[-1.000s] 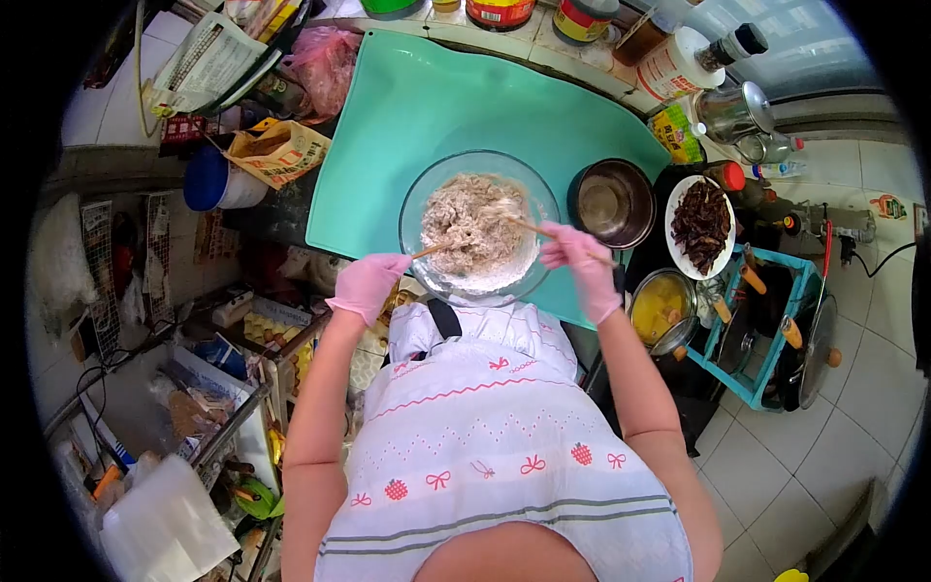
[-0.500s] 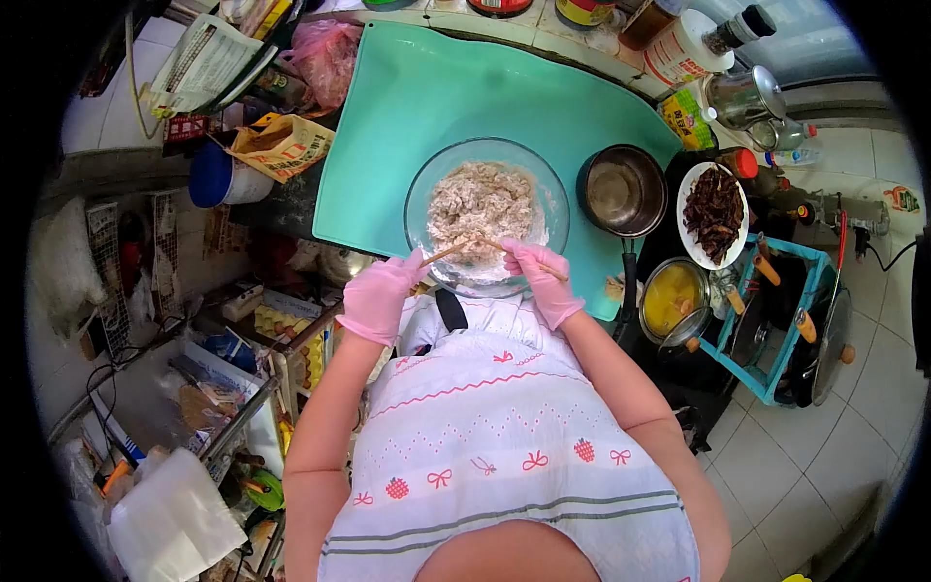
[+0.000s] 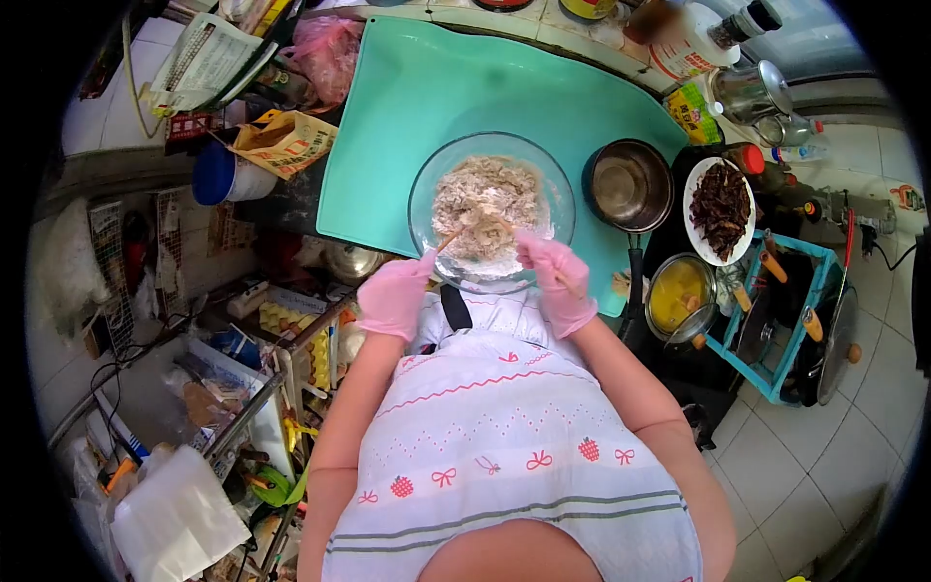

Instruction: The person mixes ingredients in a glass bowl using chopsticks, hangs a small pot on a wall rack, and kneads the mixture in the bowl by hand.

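Note:
A clear glass bowl (image 3: 419,199) stands on a green mat (image 3: 388,145), holding a lumpy, floury dough mixture (image 3: 490,199) with loose white flour near its front side. My left hand (image 3: 396,296), in a pink glove, is closed around a thin wooden chopstick (image 3: 449,240) at the bowl's front left. Opposite it, my right hand (image 3: 555,283), gloved the same way, grips another chopstick (image 3: 501,226). Both tips reach into the mixture and come close together near its middle.
Right of the bowl sits a dark saucepan (image 3: 628,184), then a white plate of dark dried pieces (image 3: 718,209). A bowl of yellow liquid (image 3: 677,296) and a blue rack (image 3: 766,373) stand nearer. Bottles (image 3: 684,44) line the back; a paper bag (image 3: 281,144) lies left.
The chopstick tips have shifted deeper into the mixture, away from the bowl's front. Both hands sit slightly further right in view, and the whole scene has shifted a little with the camera.

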Motion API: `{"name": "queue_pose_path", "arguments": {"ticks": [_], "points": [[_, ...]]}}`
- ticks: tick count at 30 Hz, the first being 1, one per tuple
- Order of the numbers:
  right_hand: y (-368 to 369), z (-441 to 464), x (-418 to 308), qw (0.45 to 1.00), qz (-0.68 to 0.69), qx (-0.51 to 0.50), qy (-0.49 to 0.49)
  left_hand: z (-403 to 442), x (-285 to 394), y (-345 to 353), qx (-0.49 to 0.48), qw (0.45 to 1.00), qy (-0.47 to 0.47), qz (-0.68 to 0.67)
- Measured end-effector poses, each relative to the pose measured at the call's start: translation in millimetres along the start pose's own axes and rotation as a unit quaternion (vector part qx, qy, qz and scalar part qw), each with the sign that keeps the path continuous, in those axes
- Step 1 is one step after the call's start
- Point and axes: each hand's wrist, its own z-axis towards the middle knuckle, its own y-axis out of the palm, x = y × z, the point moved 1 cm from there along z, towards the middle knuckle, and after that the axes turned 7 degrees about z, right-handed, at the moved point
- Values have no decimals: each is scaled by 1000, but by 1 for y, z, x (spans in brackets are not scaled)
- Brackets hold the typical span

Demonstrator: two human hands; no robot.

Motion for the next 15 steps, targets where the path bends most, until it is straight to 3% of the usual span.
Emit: {"name": "queue_pose_path", "arguments": {"ticks": [1, 5, 8, 15], "points": [[4, -1, 0, 998, -38, -22, -38, 6, 9, -3, -80, 995, -43, -41], [19, 3, 3, 981, -147, -97, -81, 20, 23, -8, -102, 965, -178, -164], [12, -1, 26, 981, -163, -101, -40, 23, 10, 8, -70, 991, -56, -96], [0, 0, 35, 990, -122, -74, -23, 10, -27, -26, -189, 981, 45, 8]]}}
